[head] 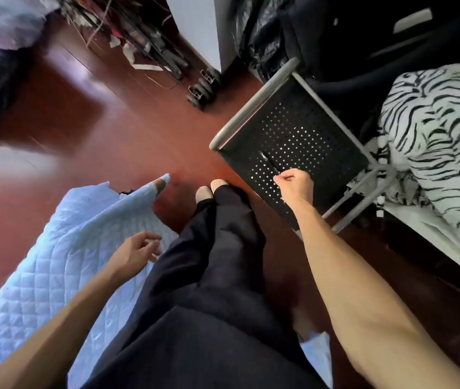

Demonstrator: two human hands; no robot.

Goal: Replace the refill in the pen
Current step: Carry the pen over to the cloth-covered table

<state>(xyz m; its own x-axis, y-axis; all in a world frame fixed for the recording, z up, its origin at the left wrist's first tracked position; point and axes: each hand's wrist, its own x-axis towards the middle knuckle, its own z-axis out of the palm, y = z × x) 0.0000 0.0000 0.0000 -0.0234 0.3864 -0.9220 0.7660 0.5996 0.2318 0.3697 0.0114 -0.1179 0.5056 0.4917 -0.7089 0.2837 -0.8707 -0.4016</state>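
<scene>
A dark pen (269, 163) lies on the black perforated seat of a chair (301, 127) with a grey tube frame. My right hand (296, 186) reaches over the seat with its fingers curled, and the fingertips pinch the near end of the pen. The rest of the pen points away up-left on the seat. My left hand (136, 248) hovers low beside my left thigh, fingers apart and holding nothing. I see no separate refill.
I sit with dark trousers (223, 262) on a pale blue quilted cover (55, 276). A red-brown floor (111, 136) lies ahead. A zebra-striped blanket (442, 136) lies right of the chair. Small dumbbells (203, 85) and clutter stand at the far wall.
</scene>
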